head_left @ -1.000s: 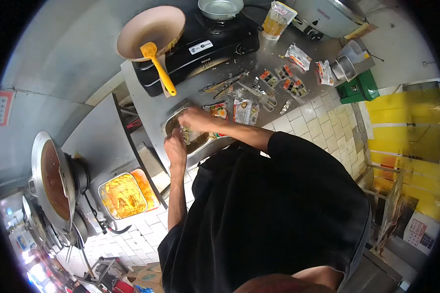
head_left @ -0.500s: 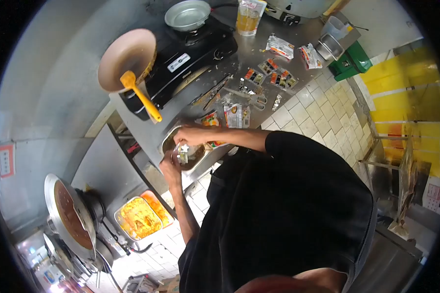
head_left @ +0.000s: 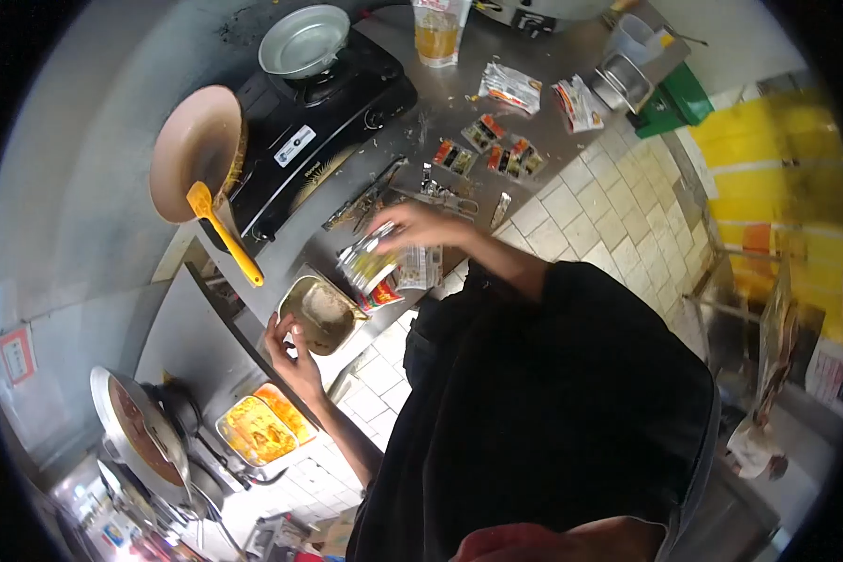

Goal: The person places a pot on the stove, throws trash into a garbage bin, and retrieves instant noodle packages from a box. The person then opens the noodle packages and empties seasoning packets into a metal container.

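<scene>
A metal tray point(head_left: 339, 330) with a greyish-white heap in it sits at the counter's front edge. My left hand point(head_left: 291, 354) is at its left rim, fingers apart and holding nothing. To the upper right of the tray, my right hand point(head_left: 410, 228) has its fingers round a shiny clear packet point(head_left: 370, 262), blurred by motion. Beneath and beside the packet lie a red packet point(head_left: 381, 298) and a whitish printed one point(head_left: 420, 269). Scissors point(head_left: 450, 202) rest just beyond my right hand.
Behind stands a black gas stove point(head_left: 323, 140) with a pale pan point(head_left: 304, 42). A wide pan point(head_left: 183, 150) holds a yellow spatula point(head_left: 229, 239). Small packets point(head_left: 515, 157) lie at the right. Trays of orange-yellow food point(head_left: 258, 431) are at lower left.
My hands have parted. The right one has moved from over the tray to the upper right with the clear packet; the left has opened beside the tray. The whole view has shifted.
</scene>
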A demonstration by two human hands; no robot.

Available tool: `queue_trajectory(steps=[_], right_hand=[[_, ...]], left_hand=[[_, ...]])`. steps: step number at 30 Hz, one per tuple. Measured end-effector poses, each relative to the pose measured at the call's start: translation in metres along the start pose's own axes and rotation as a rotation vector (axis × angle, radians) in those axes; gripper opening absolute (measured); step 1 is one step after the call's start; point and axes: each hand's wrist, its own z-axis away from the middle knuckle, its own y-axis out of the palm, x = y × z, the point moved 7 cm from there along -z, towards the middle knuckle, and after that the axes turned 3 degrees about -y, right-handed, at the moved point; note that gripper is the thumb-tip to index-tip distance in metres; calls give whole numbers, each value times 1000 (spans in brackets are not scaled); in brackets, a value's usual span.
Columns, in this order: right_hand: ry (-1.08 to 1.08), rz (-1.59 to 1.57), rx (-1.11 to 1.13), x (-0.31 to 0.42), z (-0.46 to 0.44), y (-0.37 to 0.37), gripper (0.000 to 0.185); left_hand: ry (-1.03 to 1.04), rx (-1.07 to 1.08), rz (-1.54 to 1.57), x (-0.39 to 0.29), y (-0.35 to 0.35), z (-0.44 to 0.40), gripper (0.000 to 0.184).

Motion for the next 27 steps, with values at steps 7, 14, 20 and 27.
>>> queue_trajectory(steps=[7,14,20,27], right_hand=[[99,95,-675,-91,166,-309,34],[143,1032,-672,-79,169,-354,38],[-262,884,-794,-21,168,-289,31],[86,349,-31,-75,155,-175,23]], left_hand=[[-161,127,66,-6,133,43,30],[14,184,-540,-44,272,75,81],[-62,165,-719,-30,306,73,103],[-168,240,-879,-16,305,58,108]])
